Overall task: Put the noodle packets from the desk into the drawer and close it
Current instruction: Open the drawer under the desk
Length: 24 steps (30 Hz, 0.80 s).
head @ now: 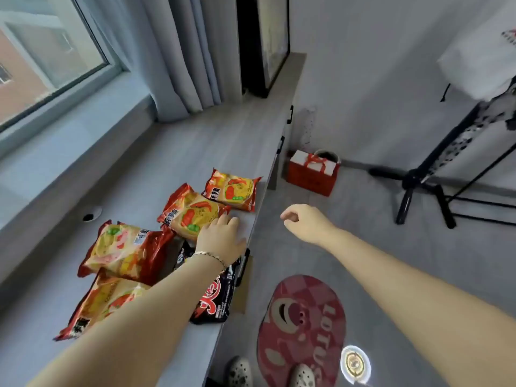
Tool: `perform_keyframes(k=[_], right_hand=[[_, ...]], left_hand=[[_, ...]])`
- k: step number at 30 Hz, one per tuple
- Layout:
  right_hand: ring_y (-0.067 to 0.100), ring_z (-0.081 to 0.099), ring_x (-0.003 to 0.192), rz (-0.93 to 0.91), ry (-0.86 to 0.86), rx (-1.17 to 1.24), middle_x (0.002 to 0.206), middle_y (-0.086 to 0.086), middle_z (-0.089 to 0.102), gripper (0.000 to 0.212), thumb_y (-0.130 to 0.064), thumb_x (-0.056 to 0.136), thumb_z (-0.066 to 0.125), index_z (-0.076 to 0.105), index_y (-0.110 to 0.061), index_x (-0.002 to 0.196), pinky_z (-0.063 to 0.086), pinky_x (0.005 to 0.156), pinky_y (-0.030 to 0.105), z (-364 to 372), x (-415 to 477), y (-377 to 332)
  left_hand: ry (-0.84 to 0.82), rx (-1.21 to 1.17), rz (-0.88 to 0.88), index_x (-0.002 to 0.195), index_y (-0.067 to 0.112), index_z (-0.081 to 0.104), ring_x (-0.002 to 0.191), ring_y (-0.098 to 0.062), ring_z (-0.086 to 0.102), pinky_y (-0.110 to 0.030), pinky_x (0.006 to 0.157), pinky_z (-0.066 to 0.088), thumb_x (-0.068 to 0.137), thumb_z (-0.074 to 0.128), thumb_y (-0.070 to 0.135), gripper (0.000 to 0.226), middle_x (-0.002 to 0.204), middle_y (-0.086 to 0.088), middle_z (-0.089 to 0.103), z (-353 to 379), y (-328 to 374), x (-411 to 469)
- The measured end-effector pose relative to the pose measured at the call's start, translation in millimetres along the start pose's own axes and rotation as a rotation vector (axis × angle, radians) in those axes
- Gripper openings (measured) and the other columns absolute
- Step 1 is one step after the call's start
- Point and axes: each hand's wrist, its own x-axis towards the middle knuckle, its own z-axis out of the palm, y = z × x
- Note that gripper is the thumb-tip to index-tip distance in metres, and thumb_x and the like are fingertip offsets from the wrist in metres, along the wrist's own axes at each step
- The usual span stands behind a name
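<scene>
— Left hand (220, 238)?
— Flat on the bench (156, 174), palm down, fingers spread, gripping nothing; fingertips touching the near edge of the second orange noodle packet (192, 213).
— Other packets?
— Farthest orange packet (231, 189) beyond the fingertips, near the bench's front edge. Two more orange packets (125, 251) left of the forearm, overlapping. Black noodle packet (216, 294) under the wrist, hanging over the edge.
— Right hand (303, 222)?
— Raised over the floor, well apart from every packet, fingers curled loosely inward, holding nothing.
— Drawer?
— Cannot tell; only a dark handle (242, 268) showing just beside the black packet.
</scene>
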Motion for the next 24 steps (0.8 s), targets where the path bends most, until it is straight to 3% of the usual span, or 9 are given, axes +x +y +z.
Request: perform_keyframes(k=[5,7,10,14,18,22,24], right_hand=[[0.023,0.057,0.112,0.082,-0.116,0.055,0.125,0.008,0.061,0.03,-0.013,0.093,0.042,0.06,-0.012,0.118,0.038,0.08,0.023,56,13,23],[0.023,0.057,0.112,0.118,-0.135,0.098,0.125,0.009,0.061,0.03,-0.011,0.093,0.043,0.06,-0.011,0.117,0.038,0.081,0.022,84,23,32],[0.024,0.054,0.119,0.126,-0.181,0.094,0.132,0.011,0.056,0.034,-0.006,0.093,0.041,0.056,-0.009,0.123,0.038,0.087,0.021,121,34,37],[0.029,0.044,0.127,0.009,-0.315,-0.179,0.143,0.011,0.04,0.052,0.005,0.088,0.04,0.044,-0.015,0.136,0.042,0.101,0.035,164,56,36],[0.026,0.039,0.131,-0.054,-0.502,-0.59,0.146,0.007,0.037,0.053,-0.005,0.09,0.048,0.032,-0.008,0.14,0.042,0.101,0.038,185,74,26],[0.024,0.038,0.131,-0.145,-0.459,-0.783,0.152,0.005,0.026,0.058,-0.012,0.093,0.045,0.02,-0.01,0.145,0.044,0.1,0.037,197,74,33],[0.024,0.035,0.133,-0.169,-0.459,-0.784,0.154,0.002,0.023,0.059,-0.012,0.093,0.045,0.019,-0.014,0.146,0.044,0.099,0.036,199,71,36]], left_hand=[[-0.098,0.049,0.009,0.125,0.018,0.049,0.125,-0.024,0.044,-0.037,0.103,0.036,0.086,0.048,0.053,0.053,0.132,-0.002,0.051,49,-12,-3],[-0.061,0.067,0.024,0.121,0.019,0.054,0.126,-0.025,0.045,-0.038,0.103,0.035,0.082,0.05,0.051,0.05,0.128,-0.001,0.055,65,-18,-3],[0.051,0.037,0.038,0.102,0.016,0.067,0.112,-0.027,0.06,-0.04,0.095,0.045,0.073,0.044,0.046,0.048,0.11,-0.003,0.07,75,-24,-6],[0.172,0.023,0.075,0.095,0.014,0.071,0.106,-0.023,0.067,-0.038,0.091,0.049,0.069,0.041,0.045,0.05,0.107,-0.004,0.073,82,-29,-8],[0.137,0.021,0.081,0.097,0.015,0.071,0.105,-0.021,0.067,-0.038,0.092,0.049,0.068,0.043,0.044,0.05,0.109,-0.003,0.073,82,-28,-7],[0.101,0.037,0.047,0.098,0.018,0.07,0.098,-0.022,0.069,-0.037,0.09,0.049,0.065,0.054,0.042,0.044,0.109,-0.002,0.072,80,-25,-5],[0.073,0.042,0.034,0.104,0.018,0.068,0.104,-0.024,0.066,-0.039,0.094,0.046,0.066,0.058,0.042,0.046,0.116,-0.003,0.069,79,-24,-5]])
